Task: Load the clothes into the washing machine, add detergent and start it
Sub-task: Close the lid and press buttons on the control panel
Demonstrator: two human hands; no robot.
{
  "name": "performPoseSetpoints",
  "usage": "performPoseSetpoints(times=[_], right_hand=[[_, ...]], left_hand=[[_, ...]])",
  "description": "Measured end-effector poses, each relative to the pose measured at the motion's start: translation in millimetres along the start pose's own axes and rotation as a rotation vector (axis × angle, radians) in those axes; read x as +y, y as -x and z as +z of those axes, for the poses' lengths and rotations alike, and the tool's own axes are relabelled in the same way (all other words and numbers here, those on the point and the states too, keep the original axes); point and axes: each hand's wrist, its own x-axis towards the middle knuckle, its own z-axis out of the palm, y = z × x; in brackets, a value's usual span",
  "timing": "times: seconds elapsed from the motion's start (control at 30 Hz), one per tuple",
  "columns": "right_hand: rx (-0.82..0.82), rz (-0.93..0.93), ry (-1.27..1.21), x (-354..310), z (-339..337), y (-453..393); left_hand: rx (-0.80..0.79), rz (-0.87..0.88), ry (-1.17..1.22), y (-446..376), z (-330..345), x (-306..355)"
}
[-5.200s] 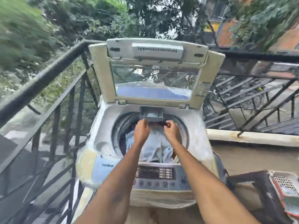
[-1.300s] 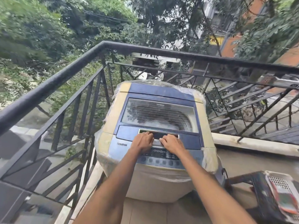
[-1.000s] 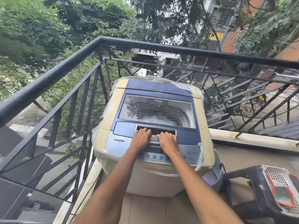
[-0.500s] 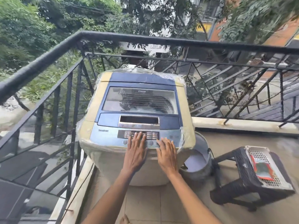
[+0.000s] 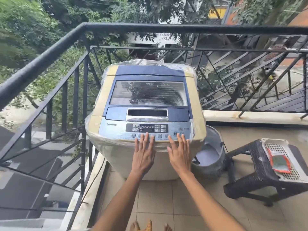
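Observation:
The top-loading washing machine [image 5: 103,100], cream and blue under a clear plastic wrap, stands in the balcony corner with its glass lid [image 5: 147,93] down. The clothes inside are hidden. Its control panel [image 5: 146,128] shows lit display segments. My left hand [image 5: 144,154] is flat and open, its fingertips at the row of round buttons. My right hand [image 5: 179,153] is open too, with fingertips near the start/pause button [image 5: 175,133] at the panel's right end. Neither hand holds anything.
A black iron railing [image 5: 50,52] runs along the left and behind the machine. A grey bucket [image 5: 215,147] sits right of the machine. Further right, a dark wicker stool [image 5: 255,165] carries a white perforated tray [image 5: 283,147] with an orange-edged packet [image 5: 280,162].
The lid, open five seconds ago with clothes visible in the drum, is now down. My hands slid from the lid handle down to the button row, and my head has moved back.

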Motion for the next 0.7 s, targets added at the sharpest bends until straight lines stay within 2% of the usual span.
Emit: performPoseSetpoints(times=[0.2,0.4,0.7], right_hand=[[-0.001,-0.076,-0.044,-15.0,1.4,0.0],[0.012,-0.115,-0.051,-0.6,-3.3,-10.9],[0.056,0.153,0.024,14.5,-24.6,-24.0]], left_hand=[[-0.02,0.083,0.048,-8.3,-1.2,13.9],[0.0,0.133,0.084,-24.0,2.4,26.6],[-0.054,0.09,0.057,-30.9,-4.9,38.1]])
